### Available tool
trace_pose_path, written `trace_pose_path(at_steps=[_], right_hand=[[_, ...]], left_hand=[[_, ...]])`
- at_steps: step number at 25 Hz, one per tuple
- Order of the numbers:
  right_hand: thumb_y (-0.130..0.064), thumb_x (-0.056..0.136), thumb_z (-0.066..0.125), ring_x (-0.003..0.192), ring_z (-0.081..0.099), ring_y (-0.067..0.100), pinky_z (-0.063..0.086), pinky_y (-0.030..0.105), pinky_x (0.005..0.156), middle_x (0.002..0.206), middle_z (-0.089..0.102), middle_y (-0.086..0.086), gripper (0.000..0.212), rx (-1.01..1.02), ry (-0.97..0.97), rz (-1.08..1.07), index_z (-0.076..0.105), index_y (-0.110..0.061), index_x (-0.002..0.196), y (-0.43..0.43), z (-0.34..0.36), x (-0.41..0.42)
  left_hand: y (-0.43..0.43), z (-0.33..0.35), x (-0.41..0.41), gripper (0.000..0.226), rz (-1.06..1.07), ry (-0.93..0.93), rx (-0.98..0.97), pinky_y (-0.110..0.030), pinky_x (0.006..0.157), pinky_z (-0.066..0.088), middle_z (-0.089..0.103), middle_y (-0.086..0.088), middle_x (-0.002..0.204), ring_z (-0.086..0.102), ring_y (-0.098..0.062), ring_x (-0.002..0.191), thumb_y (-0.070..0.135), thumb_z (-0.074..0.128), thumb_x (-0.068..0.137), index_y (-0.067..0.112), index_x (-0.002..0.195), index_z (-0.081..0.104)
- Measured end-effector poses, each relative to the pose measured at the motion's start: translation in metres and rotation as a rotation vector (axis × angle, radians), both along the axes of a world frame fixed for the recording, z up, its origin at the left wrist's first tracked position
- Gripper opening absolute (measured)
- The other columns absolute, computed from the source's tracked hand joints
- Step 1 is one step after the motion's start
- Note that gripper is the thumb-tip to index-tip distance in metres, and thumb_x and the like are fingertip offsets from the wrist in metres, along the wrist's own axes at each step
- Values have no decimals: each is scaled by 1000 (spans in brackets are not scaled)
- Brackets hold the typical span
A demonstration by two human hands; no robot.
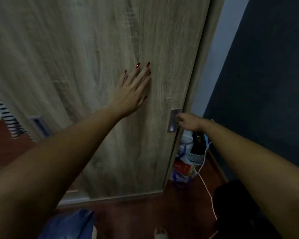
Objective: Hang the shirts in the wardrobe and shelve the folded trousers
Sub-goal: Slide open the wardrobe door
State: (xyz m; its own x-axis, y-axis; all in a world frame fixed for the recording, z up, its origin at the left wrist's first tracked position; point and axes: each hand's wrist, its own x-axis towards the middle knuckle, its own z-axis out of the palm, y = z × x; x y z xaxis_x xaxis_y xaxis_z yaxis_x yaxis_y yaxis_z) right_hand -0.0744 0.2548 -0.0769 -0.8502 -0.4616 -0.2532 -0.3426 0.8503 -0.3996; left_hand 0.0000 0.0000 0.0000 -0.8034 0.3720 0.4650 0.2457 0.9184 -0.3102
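A light wood-grain sliding wardrobe door [86, 57] fills most of the view. My left hand [131, 90] presses flat against the door with straight, spread fingers. My right hand [186, 121] has its fingers curled into the recessed metal handle [173, 120] at the door's right edge. A striped shirt [9, 121] shows at the far left, beside a second recessed handle [39, 125]. Blue fabric [71, 225] lies low in front of me.
Several bags [185, 163] and a dark item stand on the reddish floor in the gap right of the wardrobe. A white cable [205, 183] trails across the floor. A dark blue wall [266, 83] rises on the right, with a black object [235, 204] below it.
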Motion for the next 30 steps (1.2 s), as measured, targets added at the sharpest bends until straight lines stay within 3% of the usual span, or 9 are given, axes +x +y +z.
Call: trace_pose_path(at_steps=[3,8,11,13,17,20,24,27,30], right_hand=[[-8,95,41,122,49,24,36,26,98,136,52,12,37,-144,-44,-63,50,-3,131,-3,-11,-17],[-6,94,46,111,56,20,44,25,91,122,60,11,30,-339,-82,-158,56,-5,122,-8,-38,-26],[4,90,47,111,56,20,45,27,94,121,58,13,36,-365,-88,-81,55,-3,125,-18,-40,-30],[5,88,48,107,58,22,46,30,91,114,60,14,39,-331,-105,86,54,-2,126,-75,-41,-45],[9,83,50,100,63,26,50,33,90,106,65,15,39,-395,-139,204,59,-2,119,-135,-38,-25],[12,82,51,97,66,17,52,23,86,100,67,5,30,-469,-147,204,68,-4,102,-139,-43,-14],[4,81,53,103,66,20,52,35,94,108,68,8,33,-482,-200,260,66,-9,108,-153,-51,-5],[-1,84,52,114,60,16,45,20,98,123,62,8,44,-413,-213,419,54,-5,128,-202,-39,8],[-8,85,47,116,49,-3,33,0,94,126,57,2,50,-388,-80,644,45,-2,135,-243,-5,25]], left_hand=[[-4,-10,-13,67,47,52,-1,-58,116,9,-7,-9,161,-8,-30,147,45,27,99,14,152,1],[-20,-27,-32,62,16,162,-63,-59,116,11,5,-8,160,3,-31,147,39,32,100,13,152,10],[-31,-40,-35,60,61,219,-66,-59,116,13,11,-6,159,7,-29,147,38,37,100,14,151,15],[-77,-47,-28,61,197,272,-38,-60,115,14,12,-6,159,8,-30,147,37,39,100,14,151,16],[-134,-58,0,68,303,316,0,-60,114,8,-4,-4,160,0,-31,147,43,38,100,15,152,5],[-146,-64,0,73,294,302,18,-61,114,6,-16,-3,159,-10,-30,146,46,38,99,14,151,-1],[-159,-66,-3,76,312,284,68,-63,115,8,-17,-4,159,-7,-34,146,46,41,98,12,151,-2],[-201,-65,24,73,448,235,113,-62,115,10,-12,-7,159,-1,-37,146,46,37,99,11,151,-1],[-238,-58,52,73,577,134,207,-61,115,9,-6,-12,159,-3,-36,147,49,30,98,10,151,-1]])
